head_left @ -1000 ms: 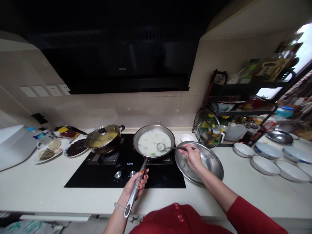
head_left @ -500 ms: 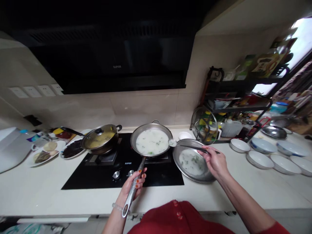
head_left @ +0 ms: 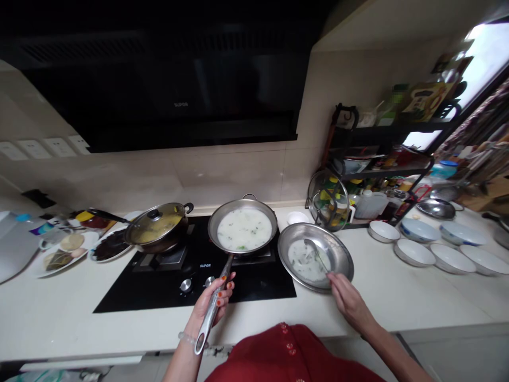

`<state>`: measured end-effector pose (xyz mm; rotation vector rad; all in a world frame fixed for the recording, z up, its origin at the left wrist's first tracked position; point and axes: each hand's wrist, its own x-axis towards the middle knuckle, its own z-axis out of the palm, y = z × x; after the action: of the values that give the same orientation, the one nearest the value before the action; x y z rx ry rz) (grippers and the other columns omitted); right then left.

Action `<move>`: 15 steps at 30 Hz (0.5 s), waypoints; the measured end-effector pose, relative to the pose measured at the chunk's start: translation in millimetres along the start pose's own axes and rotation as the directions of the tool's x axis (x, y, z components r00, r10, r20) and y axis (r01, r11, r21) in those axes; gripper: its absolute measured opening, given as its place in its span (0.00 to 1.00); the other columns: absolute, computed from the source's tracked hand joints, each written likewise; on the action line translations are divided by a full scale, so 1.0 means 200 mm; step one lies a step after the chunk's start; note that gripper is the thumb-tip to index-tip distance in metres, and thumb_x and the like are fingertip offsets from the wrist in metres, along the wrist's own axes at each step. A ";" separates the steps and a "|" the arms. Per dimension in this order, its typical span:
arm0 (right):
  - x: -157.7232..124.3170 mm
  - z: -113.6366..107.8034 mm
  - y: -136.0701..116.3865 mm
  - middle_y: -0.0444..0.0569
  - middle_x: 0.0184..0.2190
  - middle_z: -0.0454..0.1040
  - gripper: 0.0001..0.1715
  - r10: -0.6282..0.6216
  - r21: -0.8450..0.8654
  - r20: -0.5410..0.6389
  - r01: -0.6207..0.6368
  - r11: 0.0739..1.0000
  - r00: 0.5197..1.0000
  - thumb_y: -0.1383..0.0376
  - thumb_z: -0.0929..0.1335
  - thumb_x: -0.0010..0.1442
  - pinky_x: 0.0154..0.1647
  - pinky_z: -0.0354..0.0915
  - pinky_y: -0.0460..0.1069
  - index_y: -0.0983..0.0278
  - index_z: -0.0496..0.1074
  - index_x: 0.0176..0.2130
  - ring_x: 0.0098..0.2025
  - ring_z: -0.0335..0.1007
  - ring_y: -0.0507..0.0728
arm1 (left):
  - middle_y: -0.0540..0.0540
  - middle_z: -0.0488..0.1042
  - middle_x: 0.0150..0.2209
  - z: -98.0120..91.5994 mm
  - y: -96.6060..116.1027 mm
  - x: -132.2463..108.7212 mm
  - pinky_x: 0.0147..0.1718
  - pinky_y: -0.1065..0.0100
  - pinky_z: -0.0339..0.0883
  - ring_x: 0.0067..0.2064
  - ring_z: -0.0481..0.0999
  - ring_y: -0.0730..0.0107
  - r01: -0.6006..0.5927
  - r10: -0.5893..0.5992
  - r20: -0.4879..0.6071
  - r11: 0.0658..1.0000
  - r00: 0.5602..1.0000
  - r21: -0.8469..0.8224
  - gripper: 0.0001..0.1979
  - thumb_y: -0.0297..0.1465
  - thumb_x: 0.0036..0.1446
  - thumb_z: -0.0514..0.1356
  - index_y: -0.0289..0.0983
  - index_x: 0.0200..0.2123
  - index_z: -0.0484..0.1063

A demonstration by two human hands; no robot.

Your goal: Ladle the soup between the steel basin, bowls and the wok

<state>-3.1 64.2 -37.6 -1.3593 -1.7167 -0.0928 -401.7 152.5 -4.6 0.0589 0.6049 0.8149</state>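
Note:
My left hand (head_left: 212,300) is closed around the long metal handle of a steel pan (head_left: 242,229) that sits on the right burner of the black hob (head_left: 159,286). The pan holds a white soup with green bits. My right hand (head_left: 347,301) grips the end of a ladle (head_left: 316,254), whose bowl rests inside a wide steel basin (head_left: 342,254) just right of the hob. A pool of the white soup lies in the basin.
A lidded pot (head_left: 156,229) with yellow food is on the left burner. Plates of food (head_left: 63,249) stand at the far left. Several white bowls (head_left: 433,249) line the counter at right, behind them a glass lid (head_left: 328,201) and a black rack (head_left: 389,159).
My right hand carried the ladle from the pan over to the basin, then drew back toward me and lowered the ladle into the basin. The left hand stayed on the pan handle.

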 end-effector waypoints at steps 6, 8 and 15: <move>0.10 -0.05 -0.06 0.55 0.34 0.79 0.12 0.186 0.126 -0.132 -0.169 0.977 0.974 0.63 0.64 0.60 0.41 0.73 0.55 0.65 0.74 0.41 0.36 0.78 0.60 | 0.49 0.62 0.29 -0.01 0.00 0.00 0.11 0.85 0.54 0.18 0.58 0.87 -0.007 0.007 0.009 1.000 1.000 0.013 0.16 0.27 0.64 0.48 0.26 0.52 0.60; 0.22 -0.07 -0.12 0.53 0.29 0.79 0.15 0.488 0.301 -0.230 -0.415 0.859 0.842 0.59 0.63 0.61 0.39 0.73 0.55 0.65 0.73 0.41 0.32 0.78 0.60 | 0.49 0.62 0.29 -0.01 0.00 0.01 0.11 0.85 0.54 0.18 0.58 0.87 -0.010 0.010 0.006 1.000 1.000 0.017 0.16 0.27 0.63 0.49 0.27 0.52 0.61; 0.56 0.07 -0.37 0.50 0.26 0.79 0.17 0.591 0.528 -0.125 -0.450 0.720 0.797 0.54 0.65 0.58 0.43 0.71 0.56 0.64 0.73 0.40 0.33 0.78 0.60 | 0.50 0.63 0.28 0.00 0.00 0.01 0.11 0.85 0.54 0.18 0.59 0.87 -0.001 0.001 0.009 1.000 1.000 0.007 0.15 0.27 0.64 0.47 0.28 0.51 0.62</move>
<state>-68.3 126.4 64.0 -1.3246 -0.9593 0.4195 -401.0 152.6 -5.9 0.0689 0.5993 0.8135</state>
